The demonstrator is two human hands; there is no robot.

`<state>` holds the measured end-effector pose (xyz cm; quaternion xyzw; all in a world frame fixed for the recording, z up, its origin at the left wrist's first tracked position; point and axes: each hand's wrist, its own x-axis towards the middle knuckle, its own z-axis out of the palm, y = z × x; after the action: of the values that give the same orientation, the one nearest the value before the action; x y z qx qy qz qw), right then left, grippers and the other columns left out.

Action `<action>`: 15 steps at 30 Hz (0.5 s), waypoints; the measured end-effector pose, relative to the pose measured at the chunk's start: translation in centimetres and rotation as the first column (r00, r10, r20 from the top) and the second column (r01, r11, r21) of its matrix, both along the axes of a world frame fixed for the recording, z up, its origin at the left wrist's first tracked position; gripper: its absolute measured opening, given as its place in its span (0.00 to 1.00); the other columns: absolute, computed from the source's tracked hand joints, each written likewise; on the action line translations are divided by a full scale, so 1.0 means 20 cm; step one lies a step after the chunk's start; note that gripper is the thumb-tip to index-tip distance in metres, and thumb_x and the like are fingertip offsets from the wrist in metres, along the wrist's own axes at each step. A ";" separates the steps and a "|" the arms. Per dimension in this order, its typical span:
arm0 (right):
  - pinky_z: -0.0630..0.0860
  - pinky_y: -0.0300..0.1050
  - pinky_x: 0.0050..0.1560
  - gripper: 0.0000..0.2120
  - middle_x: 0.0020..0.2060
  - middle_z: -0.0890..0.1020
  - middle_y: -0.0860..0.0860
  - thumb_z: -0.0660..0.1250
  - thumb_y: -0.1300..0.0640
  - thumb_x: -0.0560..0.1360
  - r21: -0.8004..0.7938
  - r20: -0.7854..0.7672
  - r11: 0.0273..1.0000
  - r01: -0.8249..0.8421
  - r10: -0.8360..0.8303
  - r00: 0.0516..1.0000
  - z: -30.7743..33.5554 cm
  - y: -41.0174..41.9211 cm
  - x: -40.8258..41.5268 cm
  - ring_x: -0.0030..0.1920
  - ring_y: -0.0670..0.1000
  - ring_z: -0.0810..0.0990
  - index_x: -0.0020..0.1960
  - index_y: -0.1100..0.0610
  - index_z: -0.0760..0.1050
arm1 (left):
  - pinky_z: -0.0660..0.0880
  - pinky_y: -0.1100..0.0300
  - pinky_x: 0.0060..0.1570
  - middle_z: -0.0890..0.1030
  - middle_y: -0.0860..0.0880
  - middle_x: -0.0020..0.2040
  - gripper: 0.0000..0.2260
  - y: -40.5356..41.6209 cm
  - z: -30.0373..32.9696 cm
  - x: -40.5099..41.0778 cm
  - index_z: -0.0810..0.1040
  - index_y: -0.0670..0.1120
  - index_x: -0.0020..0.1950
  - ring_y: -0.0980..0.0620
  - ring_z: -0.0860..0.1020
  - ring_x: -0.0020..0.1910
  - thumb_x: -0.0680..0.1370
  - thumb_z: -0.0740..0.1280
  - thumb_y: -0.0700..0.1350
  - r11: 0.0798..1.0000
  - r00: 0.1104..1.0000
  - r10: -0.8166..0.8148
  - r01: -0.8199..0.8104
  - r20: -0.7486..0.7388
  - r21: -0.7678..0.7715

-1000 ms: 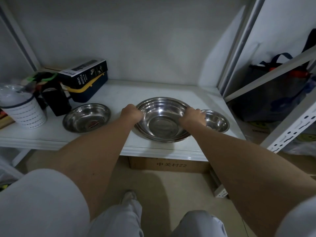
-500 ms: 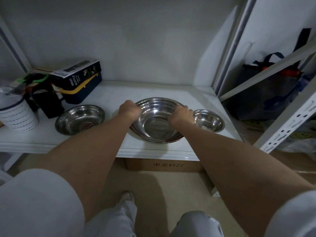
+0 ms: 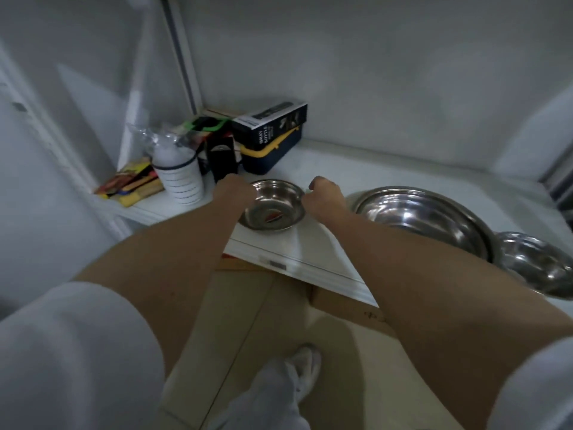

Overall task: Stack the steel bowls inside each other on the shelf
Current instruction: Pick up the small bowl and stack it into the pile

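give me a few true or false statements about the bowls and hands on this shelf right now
1. Three steel bowls sit on the white shelf. True.
2. Both hands are at the largest steel bowl. False: the left hand and right hand flank the medium shallow steel bowl.
3. The bowls are already nested. False: each lies apart.
4. The small steel bowl lies right of the largest. True.
5. A striped white cup stands left of the hands. True.

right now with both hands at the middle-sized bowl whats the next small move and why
Probably close both hands on the rim and lift it. The left hand and right hand sit at opposite edges of the medium bowl, which rests on the shelf. The large bowl stands empty to its right, ready to take it.
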<state>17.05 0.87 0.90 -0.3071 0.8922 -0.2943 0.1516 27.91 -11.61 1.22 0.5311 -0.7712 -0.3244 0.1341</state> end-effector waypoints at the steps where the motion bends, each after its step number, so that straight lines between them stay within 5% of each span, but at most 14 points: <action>1: 0.73 0.47 0.53 0.19 0.62 0.77 0.59 0.60 0.61 0.74 -0.007 0.014 1.000 -0.006 0.006 1.000 -0.01 -0.04 0.00 0.61 0.59 0.76 0.65 0.61 0.72 | 0.77 0.51 0.53 0.82 0.38 0.52 0.11 -0.03 -0.02 0.01 0.79 0.36 0.51 0.39 0.79 0.55 0.75 0.64 0.43 1.000 1.000 0.006 -0.006 -0.011 0.012; 4: 0.71 0.47 0.47 0.17 0.58 0.78 0.59 0.59 0.62 0.74 0.009 0.036 1.000 -0.018 0.018 0.999 -0.06 -0.12 0.01 0.57 0.59 0.77 0.63 0.61 0.72 | 0.76 0.52 0.54 0.79 0.38 0.58 0.15 -0.08 -0.06 0.03 0.77 0.36 0.59 0.39 0.78 0.58 0.76 0.64 0.42 0.999 0.999 0.024 -0.024 -0.021 0.037; 8: 0.72 0.49 0.50 0.18 0.57 0.78 0.59 0.59 0.60 0.74 0.034 0.021 0.999 0.037 -0.038 0.999 -0.08 -0.17 -0.01 0.61 0.61 0.75 0.63 0.61 0.72 | 0.77 0.53 0.52 0.79 0.37 0.58 0.14 -0.11 -0.12 0.03 0.76 0.36 0.60 0.39 0.79 0.57 0.78 0.62 0.41 0.998 0.999 0.045 -0.045 -0.010 0.050; 15: 0.74 0.46 0.47 0.16 0.57 0.80 0.58 0.61 0.59 0.77 -0.066 0.098 0.995 0.075 -0.068 0.993 -0.09 -0.14 -0.06 0.48 0.54 0.76 0.64 0.61 0.74 | 0.75 0.52 0.51 0.80 0.38 0.58 0.15 -0.08 -0.13 -0.01 0.76 0.38 0.63 0.40 0.79 0.57 0.77 0.62 0.40 0.995 0.995 0.094 -0.093 -0.038 0.019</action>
<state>15.82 -1.93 -0.98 -0.2656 0.8835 -0.3449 0.1728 27.74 -13.14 -1.47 0.5612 -0.7400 -0.3346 0.1594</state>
